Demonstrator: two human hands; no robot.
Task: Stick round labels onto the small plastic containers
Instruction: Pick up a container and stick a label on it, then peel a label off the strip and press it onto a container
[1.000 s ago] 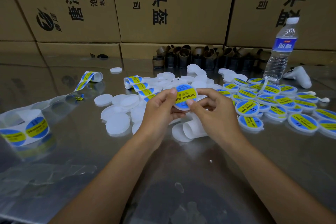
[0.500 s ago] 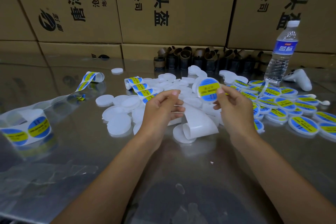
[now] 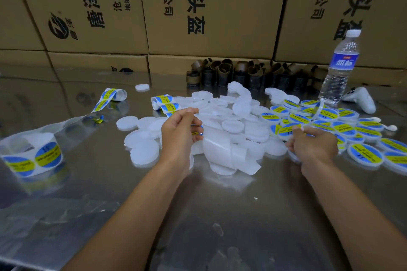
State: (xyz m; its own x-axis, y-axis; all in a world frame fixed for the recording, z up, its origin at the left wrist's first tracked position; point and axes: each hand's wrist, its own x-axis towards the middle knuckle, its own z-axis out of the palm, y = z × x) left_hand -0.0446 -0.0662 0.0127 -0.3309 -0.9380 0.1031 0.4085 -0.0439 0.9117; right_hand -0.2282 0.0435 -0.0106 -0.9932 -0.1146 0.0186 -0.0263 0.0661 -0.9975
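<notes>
Bench of shiny metal, strewn with tubs and label stock. Left hand: fingers curled, thumb and forefinger pinching the backing strip, a white liner that curls down in a loose loop onto the bench just right of the wrist. Sliver of blue-yellow label shows at the fingertips; cannot tell if it is peeled free. Right hand: fingers curled round a labelled container, gripped by its rim, sticker face up and tilted toward the camera, at the near-left edge of the labelled pile; cannot tell if it touches the tubs beneath. Labelled pile covers the right side of the bench, flat round tubs with blue-yellow tops, overlapping. Blank containers, white, heaped in the centre between the two hands and spreading left; one lone blank container sits apart toward the back. Label roll at the left edge, its clear liner trailing back-right to a curled end. Short length of labels just behind the left hand. Row of brown cardboard cores stands at the back against printed cardboard boxes. Water bottle upright at back right, cap on; white handheld controller lies beside it, behind the labelled pile. Small white spoon-shaped piece at the pile's far right.
</notes>
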